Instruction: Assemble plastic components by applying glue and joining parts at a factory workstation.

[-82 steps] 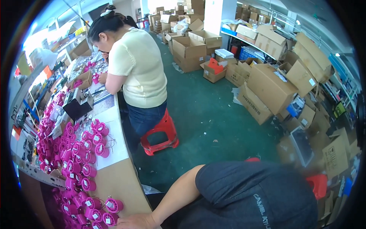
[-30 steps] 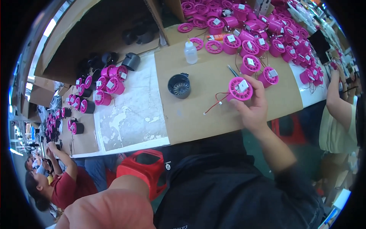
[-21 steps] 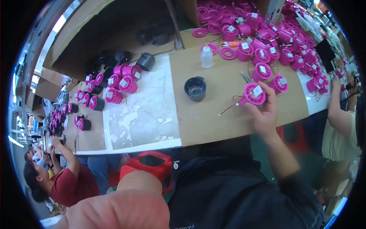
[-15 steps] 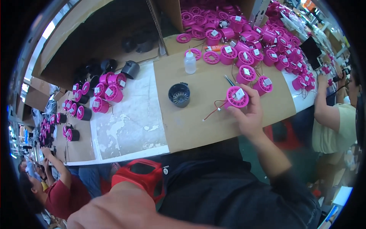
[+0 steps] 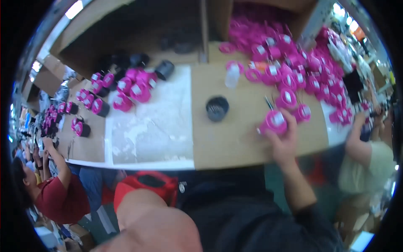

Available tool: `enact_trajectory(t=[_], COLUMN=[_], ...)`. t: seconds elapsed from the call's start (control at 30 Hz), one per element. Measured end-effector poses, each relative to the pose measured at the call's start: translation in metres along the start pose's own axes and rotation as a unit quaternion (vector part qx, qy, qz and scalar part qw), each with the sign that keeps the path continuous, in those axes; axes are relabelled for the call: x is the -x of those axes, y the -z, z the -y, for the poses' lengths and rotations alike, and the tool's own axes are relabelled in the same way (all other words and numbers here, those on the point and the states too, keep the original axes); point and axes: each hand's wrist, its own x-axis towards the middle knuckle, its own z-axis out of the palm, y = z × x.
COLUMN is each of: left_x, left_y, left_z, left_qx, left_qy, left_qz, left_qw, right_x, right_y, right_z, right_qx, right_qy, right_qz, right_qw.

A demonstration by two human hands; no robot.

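My right hand (image 5: 286, 136) grips a magenta round housing (image 5: 272, 122) from its right side, thumb in front. A white square patch sits on the housing's top. It is held above the brown cardboard sheet (image 5: 235, 145). To its left stands a dark grey round cup (image 5: 217, 109) with a slotted bottom, open side up. Behind my right hand are two more magenta housings (image 5: 286, 98), and a thin dark pen-like tool (image 5: 268, 102) lies close by. My left hand (image 5: 157, 222) is a large blurred shape at the lower edge; its fingers do not show.
A pile of magenta parts (image 5: 289, 54) fills the back right. A clear squeeze bottle (image 5: 231, 77) stands behind the cup. Magenta and black assemblies (image 5: 100, 107) sit at the left. A red stool (image 5: 168, 185) is below the table edge. People work on both sides.
The view has shifted, so the table's contents appear farther right. The held housing is tilted more, and its red wires no longer show clearly. My left hand or arm has shifted slightly right.
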Motion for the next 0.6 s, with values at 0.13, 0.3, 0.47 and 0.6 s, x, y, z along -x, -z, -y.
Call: enact_trajectory(t=[0.13, 0.3, 0.47, 0.6], left_x=[-0.003, 0.049, 0.094, 0.119], left_y=[-0.036, -0.035, -0.055, -0.063], left_z=[0.001, 0.007, -0.038, -0.057], left_qx=[0.122, 0.235, 0.284, 0.325], left_qy=[-0.069, -0.124, -0.166, -0.218], left_qz=[0.056, 0.114, 0.144, 0.194], left_qw=[0.989, 0.957, 0.933, 0.900], right_x=[-0.013, -0.012, -0.009, -0.013], right_y=[0.004, 0.010, 0.011, 0.004], right_z=[-0.017, -0.028, -0.021, -0.018], right_qx=[-0.009, 0.000, -0.021, -0.066], right_qy=[0.033, 0.045, 0.024, 0.007], right_qz=[-0.014, 0.009, 0.022, 0.006], right_qw=[0.999, 0.999, 0.999, 0.998])
